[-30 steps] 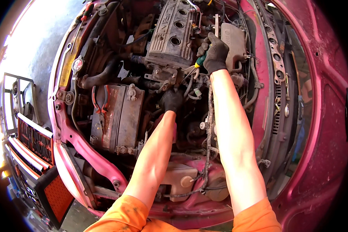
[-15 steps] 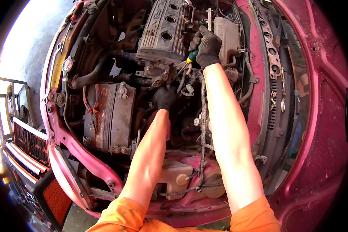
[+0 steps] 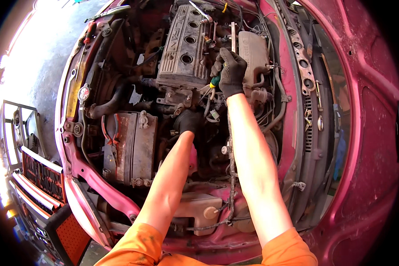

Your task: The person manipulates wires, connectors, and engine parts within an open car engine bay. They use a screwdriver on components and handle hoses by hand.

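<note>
My right hand [image 3: 232, 72], in a dark glove with dotted grip, is closed to the right of the valve cover [image 3: 181, 51]. From the lower side of the fist sticks a green-and-yellow handle [image 3: 215, 82], and its tip ends among loose wires [image 3: 207, 94]. An upright flat metal bar [image 3: 233, 37] rises just beyond the knuckles; whether the hand touches it I cannot tell. Lower down, my gloved left hand [image 3: 188, 120] reaches in below the end of the engine. Shadow and engine parts hide its fingers. Close by hangs a pale connector [image 3: 214, 116].
Red-handled pliers [image 3: 111, 128] lie on the battery [image 3: 131, 148] at left. A red screwdriver [image 3: 89, 33] rests along the front edge. At right, a gasket [image 3: 303, 66] and small metal parts lie on the cowl. An orange-and-black tool cart [image 3: 68, 230] stands beside the car.
The whole view has shifted, so the engine sits lower and more of its far end shows. Both hands keep their places against the engine parts.
</note>
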